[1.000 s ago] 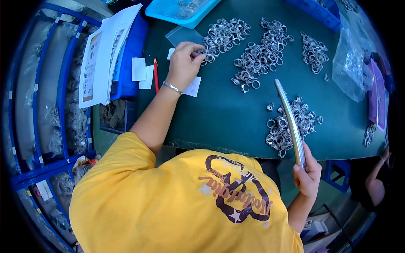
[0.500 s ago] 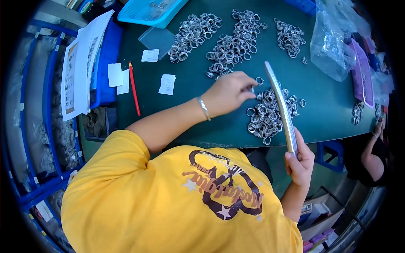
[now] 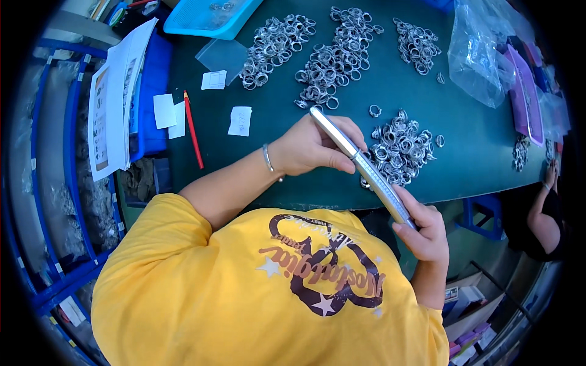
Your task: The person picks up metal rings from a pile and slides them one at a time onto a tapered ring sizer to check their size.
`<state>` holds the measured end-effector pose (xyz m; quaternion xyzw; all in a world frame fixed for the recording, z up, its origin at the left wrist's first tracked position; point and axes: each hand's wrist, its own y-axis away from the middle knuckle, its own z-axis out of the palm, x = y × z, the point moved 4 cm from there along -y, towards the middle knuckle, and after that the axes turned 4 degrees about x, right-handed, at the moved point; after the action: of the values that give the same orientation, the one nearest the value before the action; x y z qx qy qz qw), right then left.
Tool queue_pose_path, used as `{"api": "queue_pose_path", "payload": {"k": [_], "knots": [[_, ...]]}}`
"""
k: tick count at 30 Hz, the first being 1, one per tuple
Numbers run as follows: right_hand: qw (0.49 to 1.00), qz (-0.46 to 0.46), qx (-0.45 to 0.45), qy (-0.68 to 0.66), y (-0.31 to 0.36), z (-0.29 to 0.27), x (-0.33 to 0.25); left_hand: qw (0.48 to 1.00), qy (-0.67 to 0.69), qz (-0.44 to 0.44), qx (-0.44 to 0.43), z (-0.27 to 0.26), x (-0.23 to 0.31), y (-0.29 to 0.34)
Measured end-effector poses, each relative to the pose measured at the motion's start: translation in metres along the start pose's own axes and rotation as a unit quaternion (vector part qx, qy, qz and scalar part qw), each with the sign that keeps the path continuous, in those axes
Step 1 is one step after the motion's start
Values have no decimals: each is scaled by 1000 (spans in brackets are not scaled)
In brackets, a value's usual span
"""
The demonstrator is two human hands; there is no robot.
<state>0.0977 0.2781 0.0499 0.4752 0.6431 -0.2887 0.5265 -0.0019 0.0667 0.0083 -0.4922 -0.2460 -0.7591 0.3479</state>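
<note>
Left hand: The left hand (image 3: 314, 146) is curled around the upper half of a long silver tapered rod (image 3: 361, 166), thumb and fingers closed on it; a thin bracelet (image 3: 268, 158) circles the wrist.
Right hand: The right hand (image 3: 424, 229) grips the rod's lower, thicker end, fingers wrapped round it near the table's front edge.
Rod: Slim, metallic and shiny, it slants from upper left to lower right above the green table (image 3: 476, 152), its narrow tip pointing away from the person. Whether a ring sits on it under the left fingers cannot be told.
Nearest rings: A small heap of silver rings (image 3: 400, 146) lies on the table just beside the rod, to its right.
Other rings: Three larger heaps (image 3: 332, 58) spread across the far side of the table.
Also on the table: A red pencil (image 3: 193, 129), small paper slips (image 3: 240, 121), a clear plastic bag (image 3: 482, 55) and a light blue tray (image 3: 210, 18) at the far edge.
Wearer: A yellow printed shirt (image 3: 244, 287) fills the lower frame.
</note>
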Motion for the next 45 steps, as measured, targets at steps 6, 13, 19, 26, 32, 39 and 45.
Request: {"api": "queue_pose_path", "payload": {"k": [6, 13, 19, 26, 32, 39, 45], "knots": [[1000, -16, -1, 25, -6, 6, -4, 999, -2, 49, 16, -7, -6, 3], [999, -27, 4, 28, -6, 7, -4, 999, 7, 49, 15, -6, -7, 5], [999, -5, 0, 36, -9, 9, -2, 998, 1, 56, 18, -9, -7, 7], [970, 135, 37, -197, 17, -6, 24, 968, -90, 120, 203, -51, 19, 8], [958, 175, 155, -167, 24, -18, 32, 847, -476, 69, 224, -64, 35, -2], [949, 166, 203, -176, 31, -20, 32, 814, -517, 117, 237, -53, 35, -9], [948, 128, 215, -198, 20, -19, 23, 773, -559, 286, 94, 11, 6, -45]]}}
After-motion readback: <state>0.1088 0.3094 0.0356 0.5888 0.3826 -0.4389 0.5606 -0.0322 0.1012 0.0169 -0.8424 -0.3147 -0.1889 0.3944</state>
